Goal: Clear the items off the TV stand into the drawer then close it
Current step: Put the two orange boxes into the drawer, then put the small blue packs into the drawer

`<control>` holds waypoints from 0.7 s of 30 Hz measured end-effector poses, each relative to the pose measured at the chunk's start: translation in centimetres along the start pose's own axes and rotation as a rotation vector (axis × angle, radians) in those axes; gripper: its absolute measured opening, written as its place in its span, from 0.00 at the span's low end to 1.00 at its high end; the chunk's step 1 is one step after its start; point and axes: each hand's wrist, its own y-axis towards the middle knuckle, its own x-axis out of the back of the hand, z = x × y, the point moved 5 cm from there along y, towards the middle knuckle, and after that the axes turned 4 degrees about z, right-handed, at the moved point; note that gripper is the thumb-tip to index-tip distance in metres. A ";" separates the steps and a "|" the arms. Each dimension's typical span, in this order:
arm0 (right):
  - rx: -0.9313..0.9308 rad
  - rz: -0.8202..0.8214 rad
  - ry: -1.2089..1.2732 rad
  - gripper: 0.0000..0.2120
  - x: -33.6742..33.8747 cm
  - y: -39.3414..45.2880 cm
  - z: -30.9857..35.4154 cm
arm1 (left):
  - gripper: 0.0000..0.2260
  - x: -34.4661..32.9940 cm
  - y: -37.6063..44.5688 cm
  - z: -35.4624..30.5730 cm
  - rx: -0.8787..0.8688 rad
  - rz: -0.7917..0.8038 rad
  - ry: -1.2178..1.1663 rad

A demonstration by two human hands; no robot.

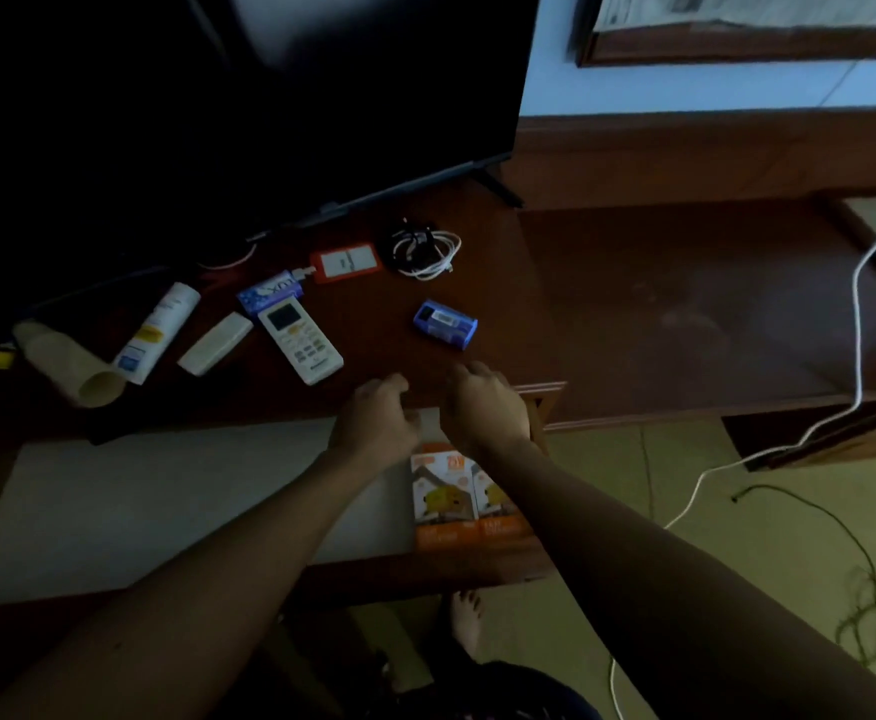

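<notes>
The drawer (114, 511) stands open holding 2 orange boxes (456, 498); remotes (301, 337), tube (158, 332) and cables (425, 249) lie on the TV stand (384, 314).

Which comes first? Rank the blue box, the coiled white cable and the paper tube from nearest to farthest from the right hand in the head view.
From the right hand, at the stand's front edge:
1. Blue box, just beyond the hand.
2. Coiled white cable, farther back, near the TV.
3. Paper tube, far off at the stand's left end.
</notes>
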 end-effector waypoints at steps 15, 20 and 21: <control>-0.132 0.257 -0.275 0.37 0.6 13.6 2.4 | 0.25 12.6 12.4 6.2 0.195 -0.150 0.232; -0.219 0.289 -0.225 0.33 0.0 13.9 1.8 | 0.27 14.1 14.1 8.7 0.304 -0.040 0.291; -0.218 0.276 -0.232 0.33 0.1 13.9 1.8 | 0.26 14.2 14.3 9.1 0.314 -0.019 0.271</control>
